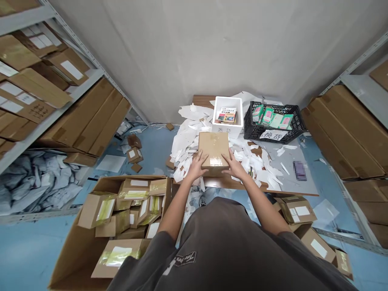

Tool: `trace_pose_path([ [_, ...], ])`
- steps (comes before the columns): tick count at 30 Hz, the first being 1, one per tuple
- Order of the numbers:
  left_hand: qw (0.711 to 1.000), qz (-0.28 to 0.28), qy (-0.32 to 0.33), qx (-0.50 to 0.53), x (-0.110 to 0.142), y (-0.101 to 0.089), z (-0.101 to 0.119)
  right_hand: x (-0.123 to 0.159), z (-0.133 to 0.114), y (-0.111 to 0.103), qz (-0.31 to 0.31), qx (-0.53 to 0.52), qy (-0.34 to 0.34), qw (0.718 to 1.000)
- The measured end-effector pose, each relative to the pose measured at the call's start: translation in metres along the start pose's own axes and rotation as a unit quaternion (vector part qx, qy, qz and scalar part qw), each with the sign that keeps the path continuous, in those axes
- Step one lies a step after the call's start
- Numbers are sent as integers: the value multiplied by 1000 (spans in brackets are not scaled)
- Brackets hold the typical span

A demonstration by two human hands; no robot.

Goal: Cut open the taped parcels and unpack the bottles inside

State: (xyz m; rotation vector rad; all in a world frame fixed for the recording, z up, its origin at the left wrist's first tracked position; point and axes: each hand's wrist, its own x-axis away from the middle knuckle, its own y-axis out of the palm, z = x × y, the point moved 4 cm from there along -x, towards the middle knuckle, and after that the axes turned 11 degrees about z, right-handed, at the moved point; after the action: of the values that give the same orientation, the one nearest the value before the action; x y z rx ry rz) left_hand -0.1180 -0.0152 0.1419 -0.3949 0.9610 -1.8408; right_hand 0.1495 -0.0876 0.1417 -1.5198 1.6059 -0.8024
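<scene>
A closed cardboard box (214, 147) with clear tape across its top is at the front of the wooden table (242, 186). My left hand (197, 165) grips its left side, fingers reaching onto the upper edge. On the opposite side, my right hand (234, 165) holds the box the same way. Torn white paper (185, 141) lies around the box. Right behind it stands a white foam box (228, 131) with books (226, 116) inside.
A black crate (251, 121) with green-and-pink packs is at the table's right. A large carton (71, 242) of taped parcels stands at my left. Loaded shelves (91, 81) flank both sides. More boxes (298, 210) sit below right, and a blurred purple item (300, 170) lies on the table.
</scene>
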Motion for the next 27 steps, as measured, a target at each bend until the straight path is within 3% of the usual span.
trace_pose_path([
  [2,999,34,3,-5,3,4,5,-1,-1,-1,13,-7,11,1000],
  [4,998,64,13,21,-12,-2,9,-18,-1,-14,24,-11,0,1000],
  [8,982,172,-28,76,-71,-27,5,-83,3,-58,65,-12,-42,997],
  [10,973,200,-74,85,-103,-29,-2,-118,6,-65,69,-5,-41,997],
  [13,970,172,-150,84,-137,-9,-15,-156,15,-44,36,17,27,999],
  [16,976,74,-193,66,-142,25,-32,-165,23,-3,1,33,95,995],
  [18,980,2,-194,48,-131,44,-42,-156,28,22,-35,22,123,992],
  [21,986,-6,-162,35,-102,53,-53,-122,37,40,-43,-23,143,989],
  [25,994,13,-100,40,-37,53,-58,-41,47,43,-33,-65,100,992],
  [27,993,-59,-79,59,2,65,-54,6,50,51,-66,-85,93,990],
])
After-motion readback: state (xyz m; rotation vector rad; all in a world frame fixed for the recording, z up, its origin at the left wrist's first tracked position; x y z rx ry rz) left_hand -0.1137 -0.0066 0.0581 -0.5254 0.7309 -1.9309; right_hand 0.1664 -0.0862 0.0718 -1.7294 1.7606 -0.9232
